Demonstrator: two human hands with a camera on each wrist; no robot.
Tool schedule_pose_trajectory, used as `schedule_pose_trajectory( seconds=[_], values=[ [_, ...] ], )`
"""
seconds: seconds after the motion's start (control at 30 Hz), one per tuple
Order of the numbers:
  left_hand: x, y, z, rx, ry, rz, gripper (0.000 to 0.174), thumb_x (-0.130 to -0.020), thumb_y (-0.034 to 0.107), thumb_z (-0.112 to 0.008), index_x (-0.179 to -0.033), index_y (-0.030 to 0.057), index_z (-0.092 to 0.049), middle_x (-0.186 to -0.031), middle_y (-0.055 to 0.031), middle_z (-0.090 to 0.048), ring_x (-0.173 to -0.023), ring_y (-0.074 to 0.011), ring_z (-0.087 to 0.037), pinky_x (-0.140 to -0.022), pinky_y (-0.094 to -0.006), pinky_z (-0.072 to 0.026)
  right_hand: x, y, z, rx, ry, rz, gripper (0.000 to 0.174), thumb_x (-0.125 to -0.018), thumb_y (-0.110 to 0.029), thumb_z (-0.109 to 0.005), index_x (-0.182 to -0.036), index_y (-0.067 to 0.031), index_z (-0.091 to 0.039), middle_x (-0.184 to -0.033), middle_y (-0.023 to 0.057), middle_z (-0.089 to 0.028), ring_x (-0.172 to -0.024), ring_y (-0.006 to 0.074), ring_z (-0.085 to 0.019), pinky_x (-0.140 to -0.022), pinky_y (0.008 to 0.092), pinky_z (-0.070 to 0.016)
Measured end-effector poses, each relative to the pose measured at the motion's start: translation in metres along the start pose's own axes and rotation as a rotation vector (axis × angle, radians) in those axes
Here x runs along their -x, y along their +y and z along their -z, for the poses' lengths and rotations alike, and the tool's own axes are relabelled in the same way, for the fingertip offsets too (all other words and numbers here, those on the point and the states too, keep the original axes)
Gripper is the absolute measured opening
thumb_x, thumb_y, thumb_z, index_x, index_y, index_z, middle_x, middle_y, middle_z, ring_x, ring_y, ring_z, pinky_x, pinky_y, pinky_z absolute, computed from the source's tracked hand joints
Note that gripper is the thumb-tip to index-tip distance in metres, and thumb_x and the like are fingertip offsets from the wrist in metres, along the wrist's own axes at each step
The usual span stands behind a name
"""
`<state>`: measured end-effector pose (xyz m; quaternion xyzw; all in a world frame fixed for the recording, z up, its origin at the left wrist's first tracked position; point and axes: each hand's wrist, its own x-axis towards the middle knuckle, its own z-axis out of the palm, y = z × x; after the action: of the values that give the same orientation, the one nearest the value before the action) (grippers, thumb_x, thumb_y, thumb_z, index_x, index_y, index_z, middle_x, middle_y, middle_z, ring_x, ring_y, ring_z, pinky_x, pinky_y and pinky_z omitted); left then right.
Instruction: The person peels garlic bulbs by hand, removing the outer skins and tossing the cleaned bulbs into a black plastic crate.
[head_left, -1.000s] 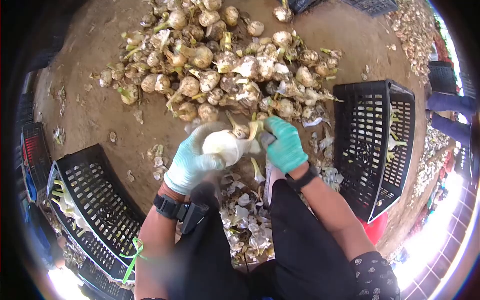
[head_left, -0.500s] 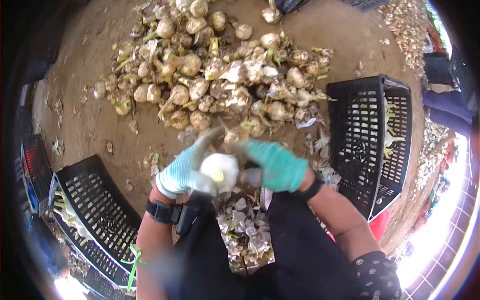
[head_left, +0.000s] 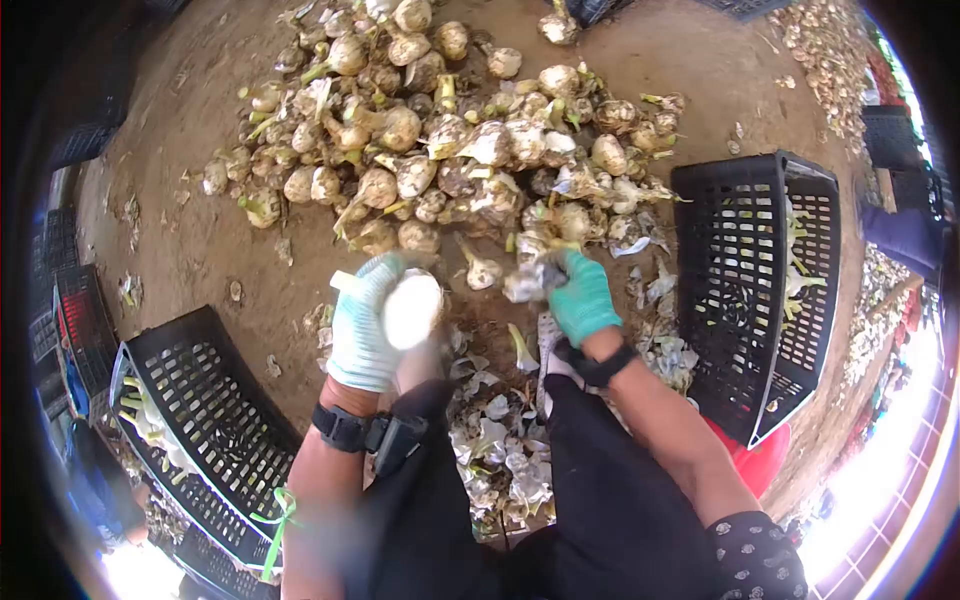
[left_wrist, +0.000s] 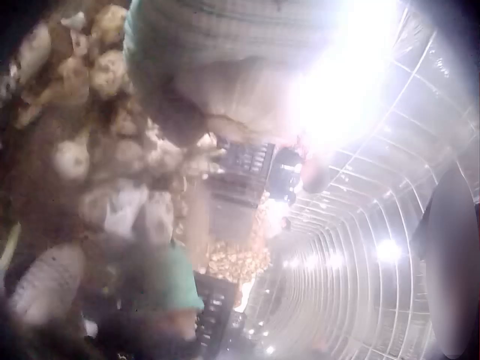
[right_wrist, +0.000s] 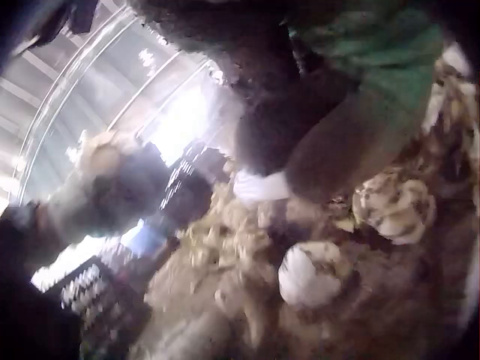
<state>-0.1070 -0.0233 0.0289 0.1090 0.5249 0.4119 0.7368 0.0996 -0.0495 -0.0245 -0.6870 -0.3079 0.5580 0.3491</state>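
Note:
In the head view my left hand (head_left: 362,325), in a pale striped glove, grips a clean white garlic bulb (head_left: 412,308) whose pale stem (head_left: 345,282) pokes out past the fingers. My right hand (head_left: 583,300), in a green glove, is apart from it and pinches a crumpled, greyish clump of garlic skin (head_left: 524,284). Between the hands, one unpeeled garlic bulb (head_left: 483,272) lies on the ground in front of the pile of dirty garlic (head_left: 400,130). A white piece (right_wrist: 259,187) shows at the right fingers in the right wrist view, which is dark and blurred.
Black crates holding pale garlic stand tilted at the left (head_left: 210,390) and right (head_left: 735,290). Loose skins (head_left: 500,450) litter the ground between the legs. A cut stem (head_left: 522,348) lies by the right shoe. Further crates and another person's legs (head_left: 900,235) are at the right edge.
The hands worked together at the white bulb; now they have parted, left hand leftward with the bulb, right hand rightward with skin. The bulb has turned within the left hand.

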Motion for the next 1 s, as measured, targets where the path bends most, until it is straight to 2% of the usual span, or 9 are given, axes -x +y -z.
schedule_pose_trajectory(
  seconds=[0.03, 0.1, 0.3, 0.33, 0.43, 0.47, 0.6, 0.77, 1.0],
  values=[
    [0.001, 0.003, 0.008, 0.009, -0.07, -0.017, 0.028, -0.081, 0.019, -0.048, -0.099, -0.0031, -0.052, -0.088, -0.012, -0.059, -0.074, -0.0188, -0.059, -0.067, -0.0281, -0.0504, 0.009, -0.012, 0.008, 0.508, -0.182, 0.359, 0.012, -0.075, 0.003, -0.046, -0.08, 0.001, -0.057, -0.072, 0.011, -0.06, -0.065, 0.0139, -0.056, -0.058, 0.0259, -0.0456],
    [-0.004, 0.003, 0.014, 0.014, -0.054, -0.003, 0.033, -0.077, 0.016, -0.05, -0.102, -0.0046, -0.05, -0.094, -0.0145, -0.058, -0.08, -0.02, -0.058, -0.071, -0.0293, -0.0493, 0.021, -0.01, -0.017, 0.0, -0.312, 0.271, 0.015, -0.077, 0.001, -0.047, -0.089, 0.0019, -0.056, -0.074, 0.0059, -0.059, -0.065, 0.0092, -0.054, -0.056, 0.0215, -0.0436],
    [0.0, -0.002, 0.015, -0.06, -0.316, -0.098, 0.055, -0.064, 0.02, -0.06, -0.111, -0.0038, -0.045, -0.107, -0.0176, -0.052, -0.094, -0.0249, -0.053, -0.084, -0.0329, -0.0431, 0.017, -0.044, -0.035, -0.041, -0.458, 0.167, 0.017, -0.077, -0.003, -0.052, -0.093, 0.002, -0.055, -0.071, -0.0009, -0.053, -0.054, 0.0052, -0.04, -0.047, 0.0205, -0.0343],
    [0.0, -0.002, 0.013, -0.08, -0.295, -0.091, 0.058, -0.064, 0.026, -0.062, -0.111, -0.0034, -0.045, -0.105, -0.0169, -0.052, -0.095, -0.0248, -0.053, -0.086, -0.0339, -0.0417, 0.017, -0.038, -0.043, -0.181, -0.485, 0.322, 0.016, -0.078, -0.008, -0.055, -0.091, 0.001, -0.057, -0.064, 0.0009, -0.051, -0.053, 0.0066, -0.038, -0.047, 0.0226, -0.0346],
    [-0.006, -0.009, 0.018, -0.059, -0.283, -0.102, 0.057, -0.068, 0.034, -0.061, -0.108, -0.0039, -0.047, -0.104, -0.016, -0.052, -0.095, -0.0234, -0.052, -0.085, -0.0333, -0.0416, 0.017, -0.044, -0.055, 0.105, -0.406, 0.126, 0.019, -0.078, -0.013, -0.058, -0.09, 0.0011, -0.058, -0.059, 0.0029, -0.049, -0.052, 0.0077, -0.038, -0.048, 0.0235, -0.0352],
    [-0.01, -0.011, 0.02, -0.056, -0.283, -0.101, 0.057, -0.068, 0.034, -0.061, -0.108, -0.0039, -0.047, -0.104, -0.016, -0.052, -0.095, -0.0234, -0.052, -0.085, -0.0333, -0.0416, 0.018, -0.044, -0.054, 0.132, -0.36, 0.273, 0.022, -0.077, -0.017, -0.06, -0.089, 0.0007, -0.058, -0.055, 0.0035, -0.047, -0.05, 0.0082, -0.038, -0.048, 0.0241, -0.0361],
    [-0.017, -0.008, 0.015, -0.289, 0.041, -0.058, 0.041, -0.084, 0.038, -0.047, -0.093, -0.0013, -0.055, -0.08, -0.0083, -0.06, -0.064, -0.0134, -0.058, -0.054, -0.0244, -0.0486, 0.022, -0.051, -0.051, 0.131, -0.361, 0.248, 0.022, -0.076, -0.017, -0.06, -0.091, -0.0004, -0.058, -0.055, 0.0038, -0.047, -0.05, 0.0091, -0.039, -0.049, 0.0247, -0.0373],
    [-0.01, -0.007, 0.011, -0.034, 0.089, 0.028, 0.034, -0.084, 0.034, -0.05, -0.083, 0.0015, -0.057, -0.077, -0.0077, -0.059, -0.063, -0.0124, -0.057, -0.052, -0.023, -0.0477, 0.025, -0.051, -0.049, 0.179, -0.316, 0.133, 0.025, -0.075, -0.017, -0.061, -0.094, -0.001, -0.058, -0.057, 0.0043, -0.049, -0.051, 0.0114, -0.041, -0.051, 0.0258, -0.0397],
    [-0.007, -0.006, 0.005, -0.561, -0.086, -0.223, 0.026, -0.081, 0.022, -0.053, -0.089, -0.0018, -0.058, -0.075, -0.0045, -0.058, -0.066, -0.009, -0.051, -0.059, -0.0224, -0.0421, 0.024, -0.047, -0.045, 0.375, -0.332, 0.403, 0.025, -0.075, -0.016, -0.06, -0.093, 0.0012, -0.058, -0.064, 0.0143, -0.056, -0.054, 0.0202, -0.05, -0.054, 0.0286, -0.0423]
  ],
)
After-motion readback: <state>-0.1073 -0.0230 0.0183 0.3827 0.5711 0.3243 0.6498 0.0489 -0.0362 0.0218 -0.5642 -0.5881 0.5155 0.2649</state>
